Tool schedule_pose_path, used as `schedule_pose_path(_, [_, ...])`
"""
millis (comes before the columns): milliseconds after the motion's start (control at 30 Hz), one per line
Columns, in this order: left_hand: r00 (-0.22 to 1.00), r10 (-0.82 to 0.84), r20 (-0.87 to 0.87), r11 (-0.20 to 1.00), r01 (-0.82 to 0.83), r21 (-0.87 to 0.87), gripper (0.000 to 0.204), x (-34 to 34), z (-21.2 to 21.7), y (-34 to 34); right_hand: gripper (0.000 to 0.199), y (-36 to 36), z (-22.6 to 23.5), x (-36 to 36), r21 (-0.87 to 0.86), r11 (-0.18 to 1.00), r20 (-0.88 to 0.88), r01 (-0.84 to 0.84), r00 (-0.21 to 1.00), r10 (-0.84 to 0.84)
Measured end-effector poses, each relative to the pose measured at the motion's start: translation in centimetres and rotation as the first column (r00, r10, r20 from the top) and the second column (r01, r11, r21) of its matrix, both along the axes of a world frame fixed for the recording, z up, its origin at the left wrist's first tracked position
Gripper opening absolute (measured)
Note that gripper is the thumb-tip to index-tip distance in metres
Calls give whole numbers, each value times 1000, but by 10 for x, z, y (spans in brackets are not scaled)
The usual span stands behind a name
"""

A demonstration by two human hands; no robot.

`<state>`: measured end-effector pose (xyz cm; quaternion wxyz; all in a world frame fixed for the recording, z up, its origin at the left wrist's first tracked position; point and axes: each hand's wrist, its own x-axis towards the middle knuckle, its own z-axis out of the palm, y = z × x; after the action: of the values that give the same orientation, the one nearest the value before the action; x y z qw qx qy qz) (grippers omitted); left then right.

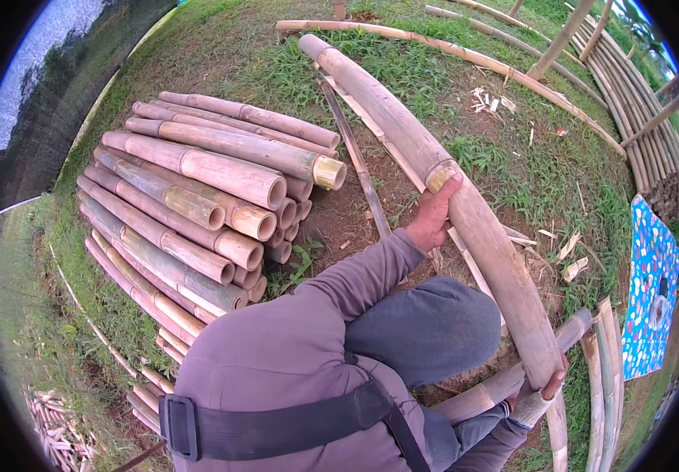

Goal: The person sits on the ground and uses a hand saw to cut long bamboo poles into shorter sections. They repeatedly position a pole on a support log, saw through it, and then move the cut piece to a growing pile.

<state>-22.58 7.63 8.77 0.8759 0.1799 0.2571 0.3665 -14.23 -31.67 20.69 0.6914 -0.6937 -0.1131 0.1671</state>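
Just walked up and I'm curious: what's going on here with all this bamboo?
A person sitting on the grass holds a long bamboo pole with both hands: the left hand grips it midway, the right hand near its lower end. A stack of cut bamboo sections lies on the person's left.

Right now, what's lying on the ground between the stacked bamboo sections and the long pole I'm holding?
In the head view, a thin split bamboo strip lies on bare dirt between the stacked bamboo sections and the long pole.

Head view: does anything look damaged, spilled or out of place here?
Mostly orderly. The cut tan bamboo sections lie neatly stacked. Pale wood chips litter the grass beside the long brown bamboo pole, which the left hand and right hand grip. Nothing looks broken.
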Motion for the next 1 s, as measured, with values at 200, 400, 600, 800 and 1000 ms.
schedule_pose_path(200, [906, 397, 150, 869, -423, 255, 42, -88, 97, 16, 101, 27, 7, 42, 25, 982, -4, -187, 982, 187])
schedule_pose_path(400, [750, 609, 257, 679, -661, 320, 43, -241, 155, 49, 59, 110, 55, -10, -313, 919, 372, -239, 859, 351])
schedule_pose_path(600, [563, 825, 37, 524, -789, 322, 50, -427, 128, 80, 53, 200, 88, -147, -194, 643, 155, -741, 624, 766])
schedule_pose_path(800, [425, 844, -327, 527, -770, 360, 64, -619, 65, 122, 38, 198, 79, -189, -588, 632, 701, -506, 72, 710])
schedule_pose_path(1000, [-630, 198, -751, 853, -266, 448, 93, -661, 60, 122, 47, 158, 81, -166, -608, 740, 728, -289, 171, 664])
